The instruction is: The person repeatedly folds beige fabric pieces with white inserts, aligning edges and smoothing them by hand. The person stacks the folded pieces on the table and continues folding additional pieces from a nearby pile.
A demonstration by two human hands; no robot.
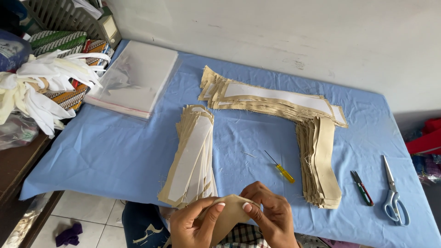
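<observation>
Both hands work at six o'clock, just off the near table edge. The left hand (195, 225) and right hand (271, 216) each pinch the same curved beige fabric piece (229, 212), thumbs on top, at its upper edge. The step seems to be working the edge or turning the piece out; short, even pinches along the curve would likely serve best (the far side of the piece is hidden).

On the blue table cloth (115, 156), a stack of beige strips with white backing (193, 158) lies at eleven o'clock from the hands, close by. A small yellow-handled screwdriver (281, 169) sits at one o'clock, a stack of plain beige strips (321, 160) beyond it. Open cloth lies between the stacks and out to the left.
</observation>
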